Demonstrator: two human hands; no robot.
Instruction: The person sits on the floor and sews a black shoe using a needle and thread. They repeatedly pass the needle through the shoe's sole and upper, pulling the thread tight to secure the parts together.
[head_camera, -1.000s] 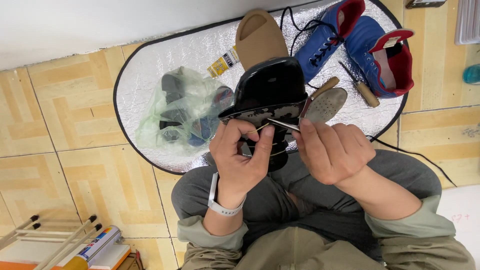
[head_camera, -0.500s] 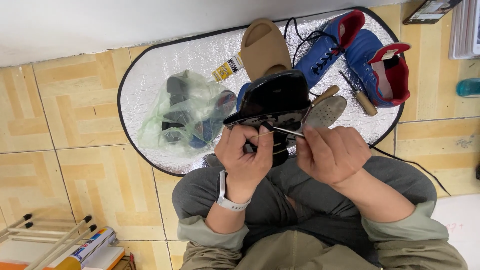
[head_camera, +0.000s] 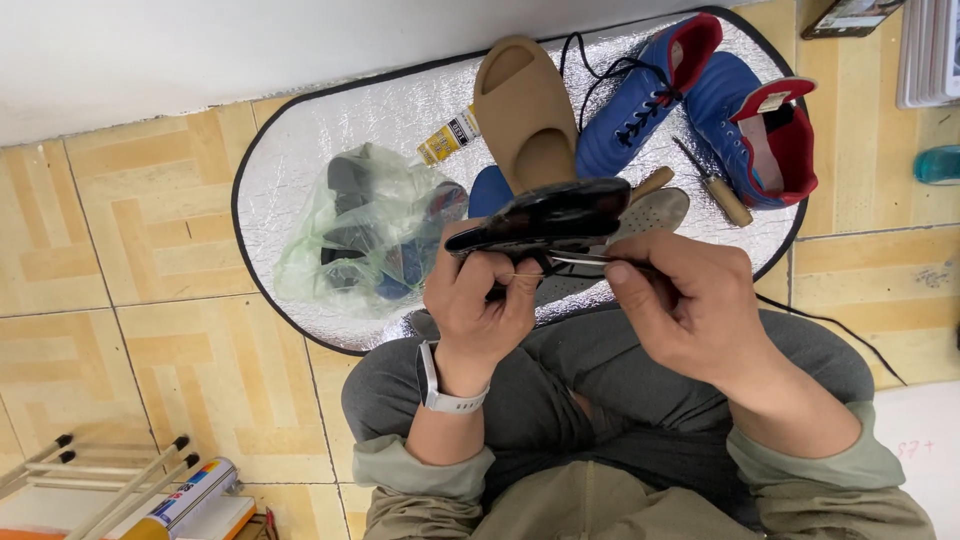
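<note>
Nearby, plastic bag (head_camera: 365, 230) holds dark items

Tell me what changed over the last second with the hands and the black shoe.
The black shoe has tipped from showing its broad face to lying edge-on and level. The left hand keeps gripping it from below; the right hand still holds the thin metal tool against it. The blue boots, tan slipper and plastic bag stayed put.
</note>
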